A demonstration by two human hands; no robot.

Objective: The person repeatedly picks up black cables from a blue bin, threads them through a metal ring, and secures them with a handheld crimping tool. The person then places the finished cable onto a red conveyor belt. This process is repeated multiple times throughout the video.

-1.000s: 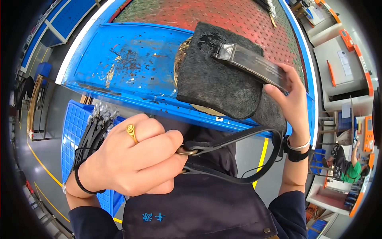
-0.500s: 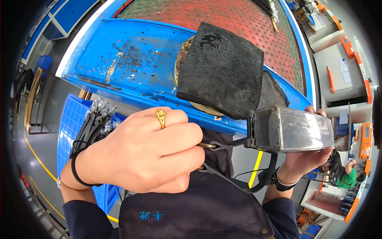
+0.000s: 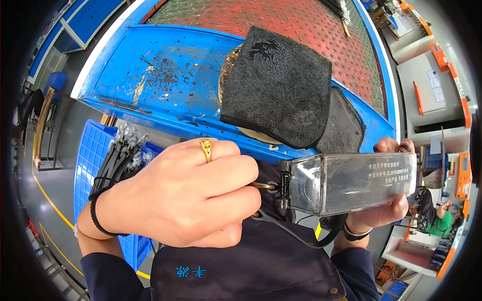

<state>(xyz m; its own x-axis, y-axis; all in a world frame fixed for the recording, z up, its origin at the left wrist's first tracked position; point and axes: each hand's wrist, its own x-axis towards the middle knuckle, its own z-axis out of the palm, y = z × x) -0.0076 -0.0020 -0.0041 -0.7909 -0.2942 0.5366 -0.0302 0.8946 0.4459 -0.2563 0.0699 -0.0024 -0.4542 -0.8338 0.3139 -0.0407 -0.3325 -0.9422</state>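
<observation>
A blue table [image 3: 165, 75] with a red mat [image 3: 281, 20] is seen at twelve o'clock, and a black pad [image 3: 276, 85] is laid across its edge. At four o'clock a clear case [image 3: 351, 183] is gripped by the right hand [image 3: 381, 213], fingers wrapped round it. At eight o'clock the left hand [image 3: 186, 193] is closed on a small metal ring [image 3: 264, 186] at the case's end. The end fitting is judged to be in work; a steady hold is called for. The case is boxy, translucent, smoky grey.
</observation>
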